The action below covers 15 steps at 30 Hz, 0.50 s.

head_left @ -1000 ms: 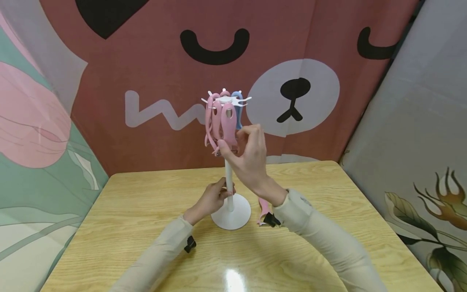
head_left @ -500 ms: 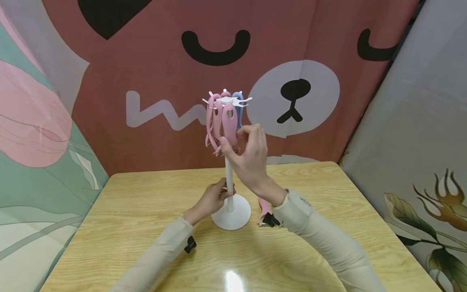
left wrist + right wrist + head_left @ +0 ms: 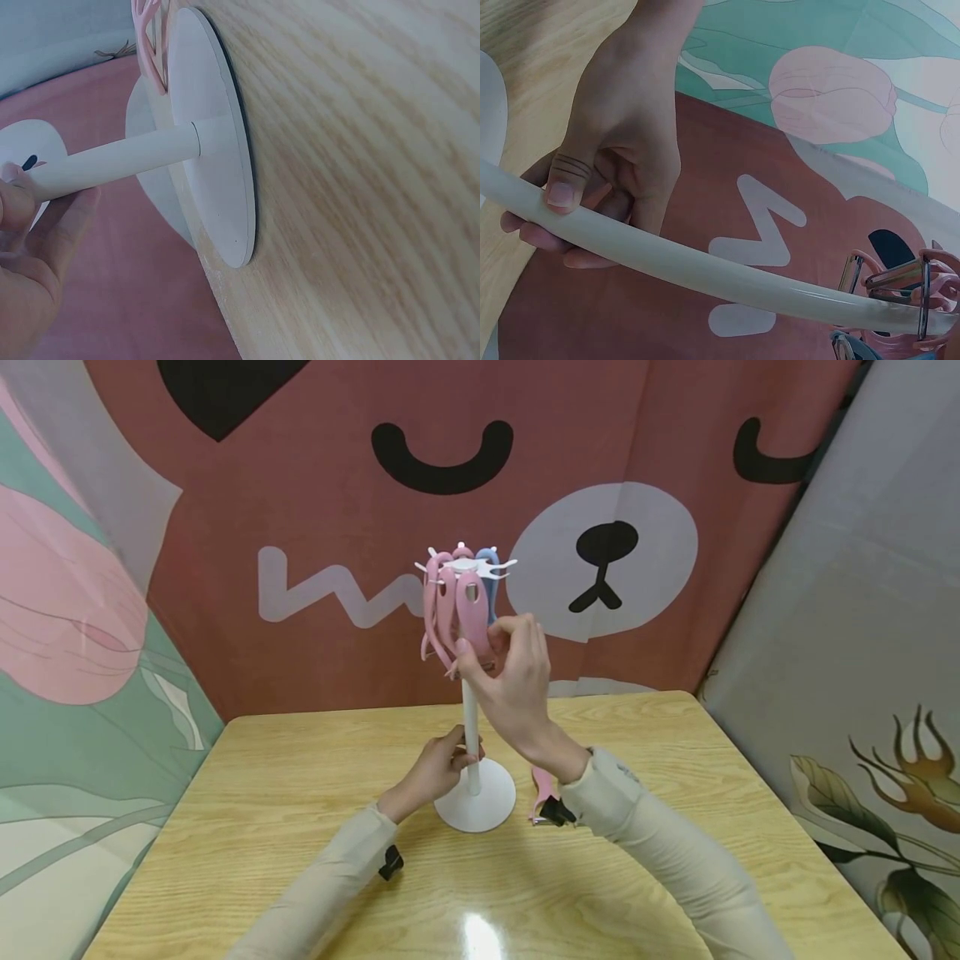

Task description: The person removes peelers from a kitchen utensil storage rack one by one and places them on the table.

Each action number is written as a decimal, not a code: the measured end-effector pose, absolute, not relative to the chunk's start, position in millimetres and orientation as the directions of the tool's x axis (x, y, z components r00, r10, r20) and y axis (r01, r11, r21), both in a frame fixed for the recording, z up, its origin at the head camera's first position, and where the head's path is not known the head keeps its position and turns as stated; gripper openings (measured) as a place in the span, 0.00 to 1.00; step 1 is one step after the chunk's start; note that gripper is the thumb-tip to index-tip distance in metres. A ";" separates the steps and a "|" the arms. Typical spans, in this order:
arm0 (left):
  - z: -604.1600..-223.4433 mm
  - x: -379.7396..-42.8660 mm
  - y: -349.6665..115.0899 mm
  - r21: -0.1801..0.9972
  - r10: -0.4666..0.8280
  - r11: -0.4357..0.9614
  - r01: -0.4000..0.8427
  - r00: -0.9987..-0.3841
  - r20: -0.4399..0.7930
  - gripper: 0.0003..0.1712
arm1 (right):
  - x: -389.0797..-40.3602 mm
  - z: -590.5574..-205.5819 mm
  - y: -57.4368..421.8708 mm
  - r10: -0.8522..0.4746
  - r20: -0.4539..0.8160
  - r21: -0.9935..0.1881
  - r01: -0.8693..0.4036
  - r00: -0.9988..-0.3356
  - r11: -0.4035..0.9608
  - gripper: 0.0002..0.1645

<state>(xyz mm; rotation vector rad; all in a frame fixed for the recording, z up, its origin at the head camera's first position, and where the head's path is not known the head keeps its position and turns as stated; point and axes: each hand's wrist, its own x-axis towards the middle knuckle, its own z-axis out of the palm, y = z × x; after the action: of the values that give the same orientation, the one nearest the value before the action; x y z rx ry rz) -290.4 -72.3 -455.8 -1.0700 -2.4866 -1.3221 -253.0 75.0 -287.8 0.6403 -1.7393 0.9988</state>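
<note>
A white stand (image 3: 472, 781) with a round base and a crown of hooks rises from the table. Several pink peelers and one blue peeler (image 3: 492, 587) hang from its hooks. My left hand (image 3: 431, 770) grips the pole low down; in the right wrist view the thumb presses on the near side of the pole (image 3: 667, 259), fingers beyond it. With thumb and index finger my right hand (image 3: 519, 685) pinches the lower part of the front pink peeler (image 3: 472, 610), whose handle hangs at a hook. Metal blades (image 3: 896, 276) show among the peelers in the right wrist view.
Another pink peeler (image 3: 543, 789) lies on the wooden table (image 3: 315, 752) right of the base, partly behind the right wrist's black camera (image 3: 557, 812). A printed cloth with a bear face (image 3: 330, 477) hangs behind the table. Patterned cloths flank both sides.
The lower end of the front pink peeler has swung slightly to the right, with the right thumb following. My left hand and the stand's base have stayed in place.
</note>
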 end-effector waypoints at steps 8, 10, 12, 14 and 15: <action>-451.0 -287.2 -72.3 0.710 0.530 0.362 0.604 -0.760 0.377 0.10 | -252.2 -285.6 74.8 0.036 0.928 -0.337 -0.794 -0.370 0.506 0.21; -451.0 -287.3 -72.1 0.709 0.532 0.369 0.601 -0.762 0.369 0.10 | -251.8 -284.6 74.9 0.035 0.928 -0.336 -0.796 -0.370 0.504 0.21; -450.9 -287.5 -72.0 0.707 0.533 0.372 0.601 -0.762 0.367 0.10 | -251.9 -284.1 75.0 0.033 0.929 -0.333 -0.797 -0.368 0.504 0.21; -450.8 -287.6 -71.7 0.704 0.534 0.373 0.604 -0.761 0.370 0.10 | -251.9 -283.7 75.1 0.032 0.930 -0.331 -0.798 -0.366 0.503 0.21; -450.8 -287.7 -71.7 0.705 0.534 0.372 0.604 -0.760 0.370 0.10 | -251.8 -283.5 75.1 0.032 0.930 -0.331 -0.798 -0.365 0.504 0.21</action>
<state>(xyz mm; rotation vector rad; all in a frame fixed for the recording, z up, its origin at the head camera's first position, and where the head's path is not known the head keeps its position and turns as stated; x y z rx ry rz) -287.7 -71.7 -450.8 -1.0545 -2.5353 -1.3565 -251.8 75.1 -283.5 0.6519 -1.7255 1.0159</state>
